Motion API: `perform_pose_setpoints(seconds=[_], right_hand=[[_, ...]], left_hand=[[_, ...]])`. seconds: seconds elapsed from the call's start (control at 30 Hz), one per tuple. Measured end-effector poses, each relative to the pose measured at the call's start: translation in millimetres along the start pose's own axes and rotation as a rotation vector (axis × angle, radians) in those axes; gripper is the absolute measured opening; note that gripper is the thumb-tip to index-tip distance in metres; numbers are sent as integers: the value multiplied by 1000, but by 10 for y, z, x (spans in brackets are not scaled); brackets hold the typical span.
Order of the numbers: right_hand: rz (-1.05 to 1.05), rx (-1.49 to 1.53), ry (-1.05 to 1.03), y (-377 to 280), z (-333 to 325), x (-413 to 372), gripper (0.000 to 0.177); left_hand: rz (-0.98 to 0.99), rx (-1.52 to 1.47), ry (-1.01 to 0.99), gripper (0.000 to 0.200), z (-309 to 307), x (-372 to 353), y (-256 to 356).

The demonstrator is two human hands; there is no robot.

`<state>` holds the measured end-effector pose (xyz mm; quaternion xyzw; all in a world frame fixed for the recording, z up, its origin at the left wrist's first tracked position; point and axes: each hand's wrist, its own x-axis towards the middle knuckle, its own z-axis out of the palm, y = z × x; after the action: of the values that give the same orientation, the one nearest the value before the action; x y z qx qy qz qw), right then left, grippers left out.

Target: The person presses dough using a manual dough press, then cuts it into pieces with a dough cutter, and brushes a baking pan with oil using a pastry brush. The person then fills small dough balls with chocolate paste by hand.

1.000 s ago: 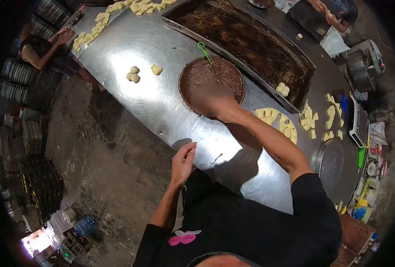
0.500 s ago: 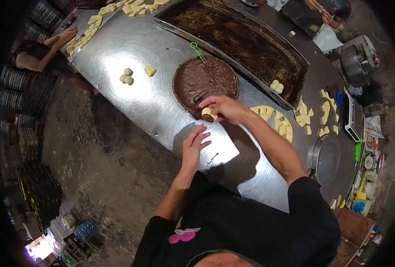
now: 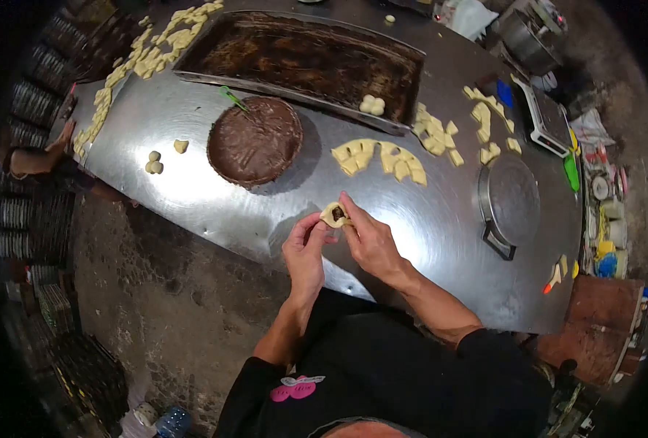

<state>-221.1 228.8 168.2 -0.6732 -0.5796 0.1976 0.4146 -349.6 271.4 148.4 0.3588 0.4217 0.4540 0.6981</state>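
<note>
A small piece of pale dough (image 3: 325, 217) with dark brown filling in its open middle is held between both hands, above the metal table. My left hand (image 3: 306, 254) pinches its left edge with thumb and fingertips. On the other side, my right hand (image 3: 373, 242) grips the right edge, its fingers curled round the dough. Up and to the left stands a round container of brown filling (image 3: 255, 142), with a green-handled tool (image 3: 233, 98) resting in it. Cut dough pieces (image 3: 353, 155) lie on the table beyond my right hand.
A large dark baking tray (image 3: 295, 91) lies behind the container, with a cluster of dough balls (image 3: 372, 105) in its right end. More dough balls (image 3: 153, 163) sit on the table (image 3: 185, 193) at left. A round lidded pan (image 3: 510, 201) and a scale (image 3: 546, 120) stand at right. Another person's arm (image 3: 43, 157) shows at far left.
The filled dough was in my right hand by the container's edge; now it is nearer me, and my left hand, formerly empty and spread, has taken hold of it. The view has shifted rightward.
</note>
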Motion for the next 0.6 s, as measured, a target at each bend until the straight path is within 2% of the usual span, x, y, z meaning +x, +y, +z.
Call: perform_pose_setpoints(seconds=[0.07,0.13,0.2,0.23,0.27,0.3,0.33,0.4,0.47,0.53,0.6], right_hand=[[16,68,-21,-12,-142,-171,41],[17,142,-53,-51,-309,-256,35],[-18,80,-148,-109,-459,-240,18],[-175,51,-19,-100,-454,-199,9],[-108,65,-33,-128,-459,-178,10],[-18,167,-141,-185,-482,-113,12],[72,261,-248,-223,-501,-52,14],[61,242,-217,-56,-333,-46,16],[55,221,-179,8,-185,-8,18],[14,368,13,-99,-17,36,19],[-36,356,44,-201,80,111,14]], left_hand=[[19,89,6,10,55,-118,-25],[358,206,-125,9,53,-179,-42],[314,213,-166,11,33,-234,30],[129,3,-316,12,4,-224,26],[-56,-212,-455,13,-44,-206,23],[-106,-187,-489,16,-98,-148,0],[-99,-190,-476,16,-145,-119,-2],[-320,-303,-435,18,-209,-68,42],[-287,-327,-410,25,-222,-54,82],[-142,-196,-234,32,-267,-4,48],[-151,-209,-176,32,-382,95,76]])
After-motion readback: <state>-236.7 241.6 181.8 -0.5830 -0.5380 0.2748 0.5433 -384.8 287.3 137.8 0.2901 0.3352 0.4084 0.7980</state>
